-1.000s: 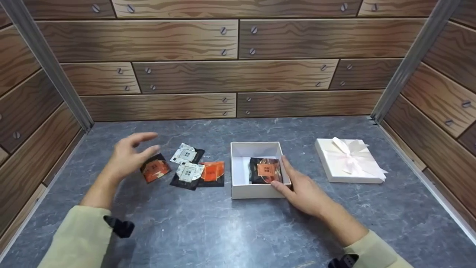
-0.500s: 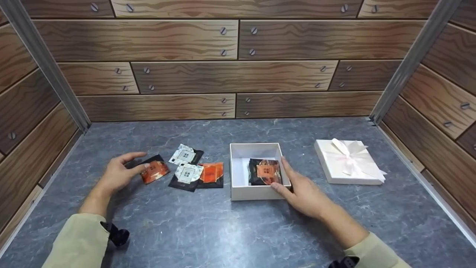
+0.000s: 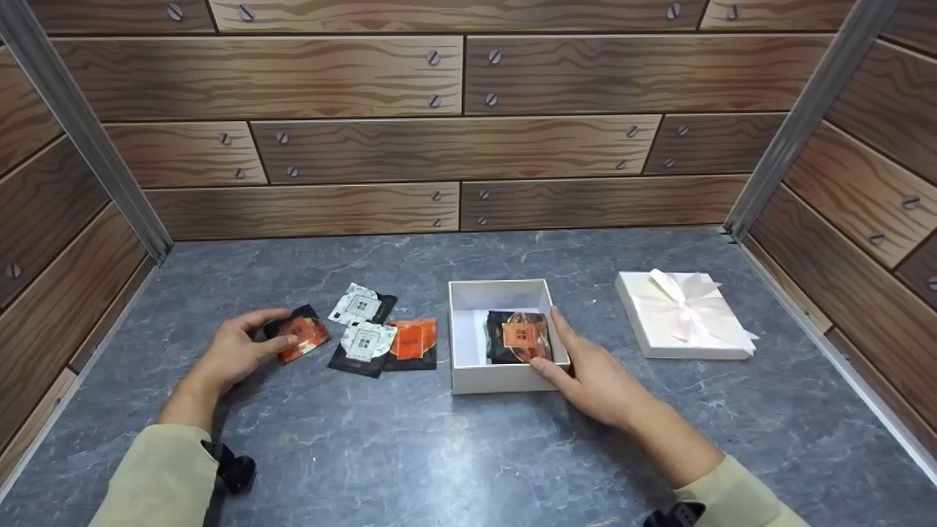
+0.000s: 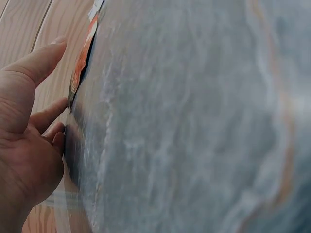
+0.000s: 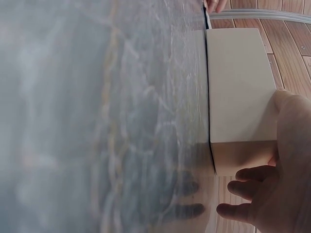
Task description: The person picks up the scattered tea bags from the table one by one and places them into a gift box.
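Note:
At the left of the head view, my left hand [image 3: 233, 350] is at a black-and-orange sachet [image 3: 304, 335] lying on the table. The thumb is over the sachet, and the index finger reaches its far-left edge. In the left wrist view, the thumb stands apart from the sachet [image 4: 83, 58] while a fingertip meets its edge. My right hand [image 3: 596, 377] holds the right front corner of an open white box [image 3: 489, 379], thumb at the front rim and index finger along the right side. Inside the box, black-and-orange sachets [image 3: 518, 337] lie against the right side.
Between my left hand and the box lie two black-and-white sachets [image 3: 362, 304] and an orange-and-black sachet [image 3: 411, 342], partly overlapping. A white lid [image 3: 684, 315] with a ribbon bow rests at the right. Wood-patterned walls [image 3: 366, 146] enclose the grey marbled table [image 3: 366, 454].
My left hand has come down from above the table, its thumb and index finger drawing nearer each other over the sachet. The right hand has stayed at the box corner.

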### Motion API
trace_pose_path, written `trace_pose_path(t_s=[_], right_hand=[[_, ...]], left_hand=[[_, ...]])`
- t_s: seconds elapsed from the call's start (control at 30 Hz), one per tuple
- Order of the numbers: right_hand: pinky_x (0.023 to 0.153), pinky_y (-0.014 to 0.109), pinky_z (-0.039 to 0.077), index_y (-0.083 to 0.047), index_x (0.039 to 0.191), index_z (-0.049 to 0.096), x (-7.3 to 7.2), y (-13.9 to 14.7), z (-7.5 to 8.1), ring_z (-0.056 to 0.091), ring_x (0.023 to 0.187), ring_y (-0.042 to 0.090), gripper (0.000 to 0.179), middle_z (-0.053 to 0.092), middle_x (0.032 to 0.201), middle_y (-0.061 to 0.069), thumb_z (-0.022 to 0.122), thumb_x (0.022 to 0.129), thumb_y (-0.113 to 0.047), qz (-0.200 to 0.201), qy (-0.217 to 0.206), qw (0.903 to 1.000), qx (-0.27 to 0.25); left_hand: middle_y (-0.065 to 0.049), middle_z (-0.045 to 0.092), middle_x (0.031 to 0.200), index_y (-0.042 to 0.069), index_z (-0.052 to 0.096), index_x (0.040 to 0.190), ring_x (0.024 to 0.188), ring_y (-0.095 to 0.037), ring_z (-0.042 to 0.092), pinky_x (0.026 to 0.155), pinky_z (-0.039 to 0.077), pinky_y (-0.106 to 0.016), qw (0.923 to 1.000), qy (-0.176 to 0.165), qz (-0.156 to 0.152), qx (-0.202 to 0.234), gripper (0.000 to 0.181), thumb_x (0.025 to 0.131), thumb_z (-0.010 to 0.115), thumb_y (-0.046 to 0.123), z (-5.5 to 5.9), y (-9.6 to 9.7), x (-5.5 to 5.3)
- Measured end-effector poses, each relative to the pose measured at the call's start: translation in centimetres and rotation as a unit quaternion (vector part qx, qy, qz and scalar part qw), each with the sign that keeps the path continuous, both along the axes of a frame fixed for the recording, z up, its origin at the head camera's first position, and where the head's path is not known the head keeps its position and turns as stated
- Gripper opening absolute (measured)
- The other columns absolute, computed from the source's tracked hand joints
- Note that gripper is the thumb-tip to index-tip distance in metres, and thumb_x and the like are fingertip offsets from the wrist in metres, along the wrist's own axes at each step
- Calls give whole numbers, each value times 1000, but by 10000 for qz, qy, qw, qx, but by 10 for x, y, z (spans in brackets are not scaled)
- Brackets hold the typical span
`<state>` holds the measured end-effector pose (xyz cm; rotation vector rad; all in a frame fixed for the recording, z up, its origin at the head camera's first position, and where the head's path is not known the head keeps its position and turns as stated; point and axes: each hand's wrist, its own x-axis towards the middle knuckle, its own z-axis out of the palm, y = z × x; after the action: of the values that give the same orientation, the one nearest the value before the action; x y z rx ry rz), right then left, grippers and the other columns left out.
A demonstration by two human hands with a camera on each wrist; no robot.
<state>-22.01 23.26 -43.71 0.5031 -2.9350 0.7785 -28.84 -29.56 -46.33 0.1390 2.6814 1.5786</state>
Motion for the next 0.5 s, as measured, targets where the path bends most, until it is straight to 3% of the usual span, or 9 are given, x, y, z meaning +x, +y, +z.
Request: trace_pose_path(t_s=[0.27, 0.5], right_hand=[[118, 62, 37, -4, 169, 17, -1, -1, 0, 48, 142, 48, 91, 44, 158, 32, 53, 107, -60, 23, 0, 10000, -3], [118, 61, 38, -3, 169, 18, 0, 0, 0, 49, 141, 48, 91, 46, 157, 32, 55, 107, -58, 64, 70, 9999, -55]], left_hand=[[-32, 49, 153, -5, 58, 146, 147, -50, 37, 122, 28, -62, 9969, 319, -125, -703, 63, 93, 84, 16, -3, -2, -1], [-31, 51, 152, -2, 54, 150, 144, -47, 42, 121, 30, -60, 9960, 340, -101, -818, 67, 92, 84, 14, -3, 1, -2]])
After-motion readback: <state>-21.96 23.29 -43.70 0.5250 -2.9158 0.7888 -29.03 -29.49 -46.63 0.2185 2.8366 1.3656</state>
